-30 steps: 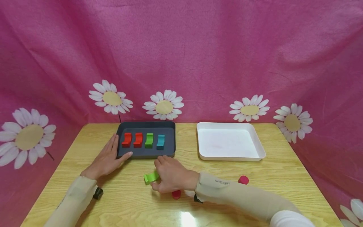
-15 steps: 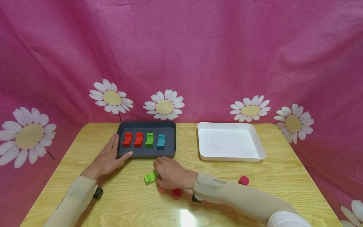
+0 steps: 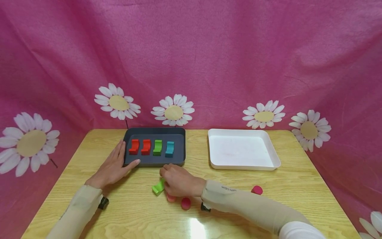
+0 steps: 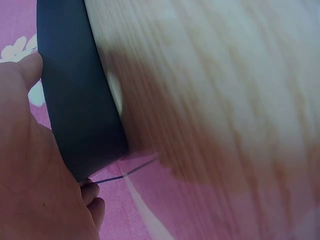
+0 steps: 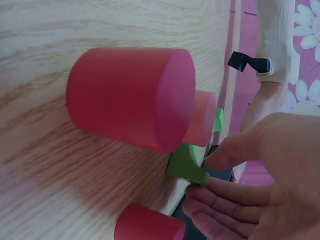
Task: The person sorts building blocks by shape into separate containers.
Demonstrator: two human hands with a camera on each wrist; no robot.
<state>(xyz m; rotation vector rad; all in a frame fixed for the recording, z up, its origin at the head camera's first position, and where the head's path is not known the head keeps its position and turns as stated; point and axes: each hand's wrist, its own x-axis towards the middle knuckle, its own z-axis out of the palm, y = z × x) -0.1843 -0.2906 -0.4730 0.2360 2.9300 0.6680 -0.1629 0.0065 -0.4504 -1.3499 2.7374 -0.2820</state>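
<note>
My right hand (image 3: pixel 179 181) pinches the end of a curved green block (image 5: pixel 187 167) between thumb and fingers, low over the table. Part of that block (image 3: pixel 158 187) shows left of the hand in the head view. A salmon-pink cylinder (image 3: pixel 171 198) and a red cylinder (image 3: pixel 186 203) stand just below the hand. In the right wrist view, another red cylinder (image 5: pixel 149 223) shows at the bottom edge. My left hand (image 3: pixel 111 167) rests against the left side of the dark tray (image 3: pixel 155 164), fingers along its outside and thumb on the front rim.
Inside the dark tray, two red blocks (image 3: pixel 134 147), a green block (image 3: pixel 157 147) and a blue block (image 3: pixel 169 149) stand in a row. To the right is a white tray (image 3: pixel 244 167). A red cylinder (image 3: pixel 257 190) stands near my right forearm. Flowered pink cloth (image 3: pixel 215 66) hangs behind the table.
The right hand shifts slightly left and up, and the green block turns a little with it. The salmon-pink cylinder, hidden earlier, comes into view below the hand. My left hand stays put.
</note>
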